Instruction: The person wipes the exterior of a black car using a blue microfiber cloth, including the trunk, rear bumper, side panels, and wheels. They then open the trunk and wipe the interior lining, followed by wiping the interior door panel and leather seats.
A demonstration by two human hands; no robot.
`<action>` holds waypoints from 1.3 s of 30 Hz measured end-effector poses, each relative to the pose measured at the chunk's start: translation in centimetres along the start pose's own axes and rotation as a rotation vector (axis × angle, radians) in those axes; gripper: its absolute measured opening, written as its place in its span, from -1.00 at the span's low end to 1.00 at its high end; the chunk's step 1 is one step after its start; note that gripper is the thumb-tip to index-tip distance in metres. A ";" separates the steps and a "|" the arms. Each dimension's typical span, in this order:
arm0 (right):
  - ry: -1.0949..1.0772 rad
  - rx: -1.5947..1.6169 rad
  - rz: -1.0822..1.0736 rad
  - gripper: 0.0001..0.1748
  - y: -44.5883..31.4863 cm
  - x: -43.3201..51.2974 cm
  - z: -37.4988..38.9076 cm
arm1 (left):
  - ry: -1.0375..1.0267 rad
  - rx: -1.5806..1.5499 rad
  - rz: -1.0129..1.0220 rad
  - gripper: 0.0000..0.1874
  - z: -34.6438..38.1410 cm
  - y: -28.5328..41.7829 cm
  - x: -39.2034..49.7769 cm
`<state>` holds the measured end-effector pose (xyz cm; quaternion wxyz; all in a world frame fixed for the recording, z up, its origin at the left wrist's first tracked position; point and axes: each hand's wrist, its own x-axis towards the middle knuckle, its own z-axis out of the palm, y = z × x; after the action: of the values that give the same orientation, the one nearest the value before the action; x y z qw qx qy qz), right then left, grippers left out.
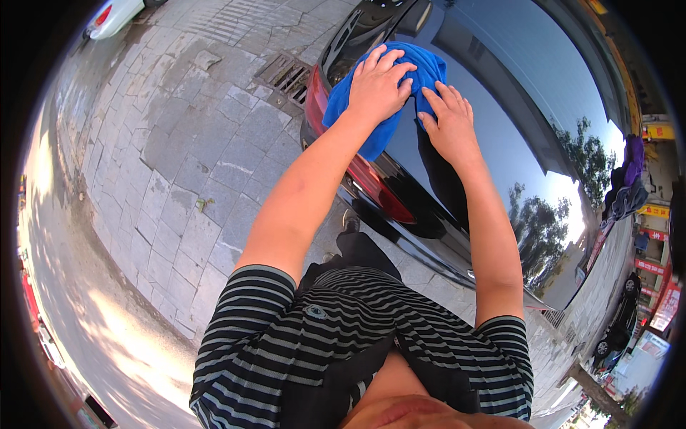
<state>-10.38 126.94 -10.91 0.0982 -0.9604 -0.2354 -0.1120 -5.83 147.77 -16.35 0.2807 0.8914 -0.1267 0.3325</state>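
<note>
A bunched blue cloth (420, 61) lies over the rear corner of a glossy black car (498, 134), with part of it hanging beside the red tail light (387, 195). My left hand (379, 88) presses down on the cloth, its fingers spread across the top. To its right, my right hand (450, 120) rests at the cloth's edge. Its fingertips touch the fabric, and its fingers are apart. Beneath both palms, the bodywork is hidden.
Grey stone paving (193, 134) runs along the car's left side, with a metal drain grate (286, 75) near its rear corner. A white car (115, 19) stands at upper left. Purple and dark items (627, 179) show past the car's right edge. A black car (616, 322) is parked farther right.
</note>
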 end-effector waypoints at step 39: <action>0.305 0.065 0.358 -0.43 -12.8 6.3 7.0 | -0.206 -0.433 0.066 -0.71 4.9 -15.8 5.4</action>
<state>-9.85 142.49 -14.17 0.1816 -0.9552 -0.0473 -0.2288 7.28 157.48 -22.40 0.4400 0.8350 -0.2520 0.2137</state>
